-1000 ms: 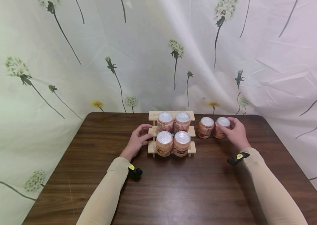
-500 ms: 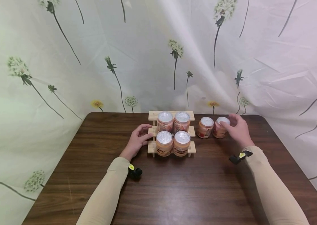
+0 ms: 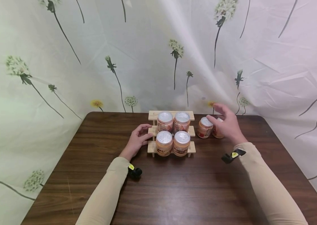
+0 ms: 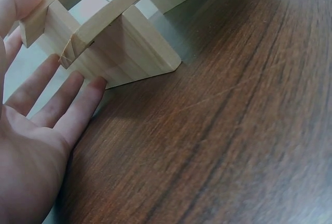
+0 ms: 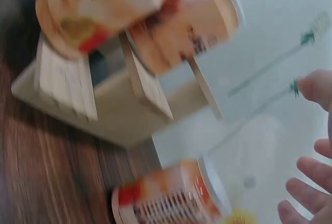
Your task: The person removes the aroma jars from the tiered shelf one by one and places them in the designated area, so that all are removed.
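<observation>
A three-step wooden rack [image 3: 193, 147] stands on the table with several orange jars on it. Two jars, the left [image 3: 164, 148] and right [image 3: 181, 148], are in front, with a pair behind them. My left hand [image 3: 136, 141] rests against the rack's left end; in the left wrist view, straight fingers [image 4: 78, 102] touch its side panel [image 4: 148, 47]. To the rack's right, one jar [image 3: 204, 130] stands on the table beside another jar [image 3: 217, 133]. My right hand [image 3: 228, 124], fingers spread and holding nothing, hovers above this pair and partly hides the right-hand jar.
The dark wood-grain table [image 3: 175, 193] has its back edge close behind the rack. A pale curtain [image 3: 147, 56] printed with dandelions hangs behind. Each wrist carries a small black camera, the left one [image 3: 135, 172] and the right one [image 3: 231, 156].
My right hand has let go of the right-hand table jar, lifted, and moved left over the two table jars. The left hand and the rack have stayed put.
</observation>
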